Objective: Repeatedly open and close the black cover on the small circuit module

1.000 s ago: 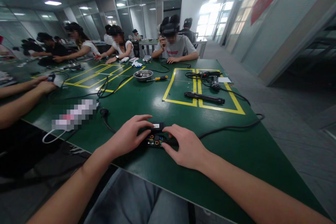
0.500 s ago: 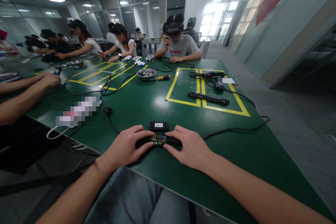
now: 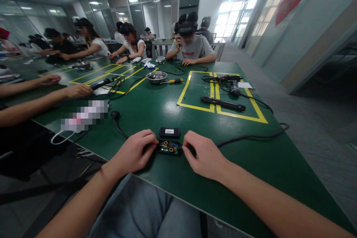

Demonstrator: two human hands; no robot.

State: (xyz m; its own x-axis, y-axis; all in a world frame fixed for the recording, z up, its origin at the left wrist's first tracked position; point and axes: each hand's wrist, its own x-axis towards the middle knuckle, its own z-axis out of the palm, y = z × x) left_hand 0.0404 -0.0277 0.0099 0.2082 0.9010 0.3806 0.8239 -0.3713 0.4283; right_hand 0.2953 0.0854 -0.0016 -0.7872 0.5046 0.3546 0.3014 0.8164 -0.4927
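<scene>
A black plastic case lies uncovered on the table in front of me, showing a circuit board with copper coils and coloured wires. My left hand is closed at the case's left end, pinching the black cable there; its fingers partly hide the grip. At the opposite end, my right hand pinches the other black cable where it meets the case. Just behind the case rests its ribbed black cover, bearing a white label.
Yellow tape outlines enclose a black tube and a coiled cord at right. A metal bowl and a yellow-black screwdriver stand farther back. At left are a power strip and a co-worker's hand on a dark tool. Others sit across.
My fingers have moved outward from the sides of the circuit board to the two ends of the case, uncovering the board. The neighbour's hands at left have separated, one reaching right with the tool.
</scene>
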